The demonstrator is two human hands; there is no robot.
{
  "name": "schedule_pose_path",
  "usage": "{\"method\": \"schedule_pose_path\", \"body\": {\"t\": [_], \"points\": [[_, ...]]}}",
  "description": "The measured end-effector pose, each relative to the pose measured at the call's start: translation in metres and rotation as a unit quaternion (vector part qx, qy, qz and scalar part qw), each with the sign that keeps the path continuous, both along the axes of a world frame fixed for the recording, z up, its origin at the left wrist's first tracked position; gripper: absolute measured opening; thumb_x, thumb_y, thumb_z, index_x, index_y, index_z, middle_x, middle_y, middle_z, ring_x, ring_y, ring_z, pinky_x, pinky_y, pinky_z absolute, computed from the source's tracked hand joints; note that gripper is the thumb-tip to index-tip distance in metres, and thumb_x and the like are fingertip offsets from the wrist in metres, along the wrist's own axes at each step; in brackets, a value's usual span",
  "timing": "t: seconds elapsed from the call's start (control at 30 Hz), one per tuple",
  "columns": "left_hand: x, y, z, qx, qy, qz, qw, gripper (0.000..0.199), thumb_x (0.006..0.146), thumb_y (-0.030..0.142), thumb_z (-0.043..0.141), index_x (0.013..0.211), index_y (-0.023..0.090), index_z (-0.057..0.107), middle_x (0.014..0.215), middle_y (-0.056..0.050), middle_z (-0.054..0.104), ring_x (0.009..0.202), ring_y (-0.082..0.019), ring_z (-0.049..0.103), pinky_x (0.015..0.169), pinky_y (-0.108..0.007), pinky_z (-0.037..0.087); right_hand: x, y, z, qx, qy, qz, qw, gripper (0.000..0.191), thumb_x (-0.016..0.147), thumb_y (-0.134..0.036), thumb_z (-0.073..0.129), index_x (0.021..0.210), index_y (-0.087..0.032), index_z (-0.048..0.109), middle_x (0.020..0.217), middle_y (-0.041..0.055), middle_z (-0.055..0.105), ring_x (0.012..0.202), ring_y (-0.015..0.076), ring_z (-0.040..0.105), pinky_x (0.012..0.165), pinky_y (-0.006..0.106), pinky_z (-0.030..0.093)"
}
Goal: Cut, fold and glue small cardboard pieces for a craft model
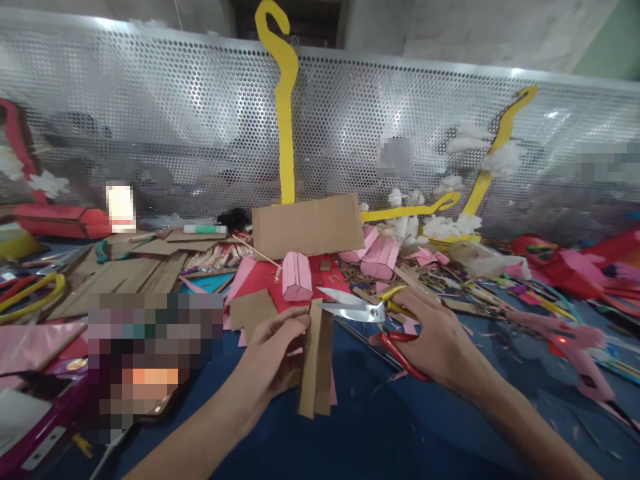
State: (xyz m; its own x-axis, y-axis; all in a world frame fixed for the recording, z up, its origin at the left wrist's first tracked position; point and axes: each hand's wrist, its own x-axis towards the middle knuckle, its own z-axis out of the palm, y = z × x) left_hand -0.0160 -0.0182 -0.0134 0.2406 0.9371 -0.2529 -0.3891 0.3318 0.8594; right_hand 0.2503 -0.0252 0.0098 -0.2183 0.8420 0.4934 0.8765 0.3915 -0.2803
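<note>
My left hand grips a narrow folded strip of cardboard, its thumb on the near face and the strip standing roughly upright. My right hand has its fingers in the scissors, which have one yellow and one red handle. The scissor blades are spread apart and point left, with their tips close to the top of the strip. A bit of pink paper shows behind the strip's lower right edge. Just beyond sits a small pink box with dark edges, beside a sheet of red paper.
A cardboard panel leans before a tall yellow hook shape near the perforated metal screen. On the right lies a pink glue gun with a lit red light. Cardboard pieces and a glue stick lie left.
</note>
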Motion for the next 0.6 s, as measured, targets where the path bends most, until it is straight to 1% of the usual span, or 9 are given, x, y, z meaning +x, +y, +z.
{"method": "schedule_pose_path", "body": {"t": [0.07,0.2,0.33,0.43,0.53,0.6], "points": [[0.001,0.000,0.001,-0.002,0.001,0.004,1.000,0.037,0.072,0.042,0.085,0.100,0.019,0.078,0.084,-0.003,0.066,0.074,-0.015,0.058,0.063,-0.021,0.048,0.000,0.000,0.000,0.000,0.000,0.002,1.000,0.038,0.080,-0.051,0.080,0.100,-0.022,0.065,0.105,0.0092,0.072,0.098,0.0303,0.068,0.080,0.036,0.054],[0.001,-0.002,0.007,-0.003,0.009,0.004,1.000,0.034,0.074,0.040,0.082,0.101,0.019,0.078,0.082,-0.003,0.066,0.071,-0.014,0.056,0.062,-0.022,0.047,0.001,0.001,0.000,-0.005,0.000,0.007,1.000,0.037,0.079,-0.050,0.080,0.098,-0.022,0.065,0.103,0.0083,0.071,0.095,0.0292,0.067,0.077,0.035,0.052],[0.001,-0.004,0.011,-0.009,0.023,0.009,1.000,0.033,0.074,0.040,0.081,0.100,0.019,0.078,0.082,-0.003,0.068,0.071,-0.015,0.057,0.062,-0.022,0.047,0.000,0.001,0.001,0.002,0.002,0.017,1.000,0.031,0.081,-0.046,0.080,0.093,-0.022,0.064,0.097,0.0069,0.071,0.088,0.0263,0.066,0.073,0.033,0.051],[0.000,-0.003,0.008,-0.014,0.021,0.006,1.000,0.032,0.076,0.039,0.081,0.102,0.022,0.078,0.084,-0.003,0.070,0.071,-0.015,0.060,0.062,-0.022,0.048,-0.001,0.001,0.003,0.010,0.006,0.032,0.999,0.027,0.082,-0.042,0.079,0.086,-0.022,0.061,0.091,0.0057,0.069,0.083,0.0244,0.064,0.071,0.032,0.049],[0.000,-0.002,0.004,-0.004,0.013,0.001,1.000,0.029,0.078,0.039,0.079,0.102,0.023,0.077,0.083,-0.002,0.071,0.072,-0.015,0.062,0.064,-0.022,0.049,-0.002,0.000,0.004,0.007,0.008,0.032,0.999,0.030,0.082,-0.042,0.079,0.079,-0.022,0.057,0.087,0.0045,0.067,0.079,0.0231,0.063,0.069,0.031,0.048],[0.000,-0.001,0.001,-0.001,0.012,-0.001,1.000,0.027,0.080,0.038,0.079,0.102,0.023,0.077,0.085,-0.002,0.073,0.074,-0.015,0.064,0.064,-0.022,0.050,-0.002,0.000,0.004,0.004,0.007,0.028,1.000,0.031,0.081,-0.042,0.080,0.078,-0.022,0.056,0.086,0.0042,0.066,0.079,0.0230,0.063,0.069,0.031,0.047]]}}
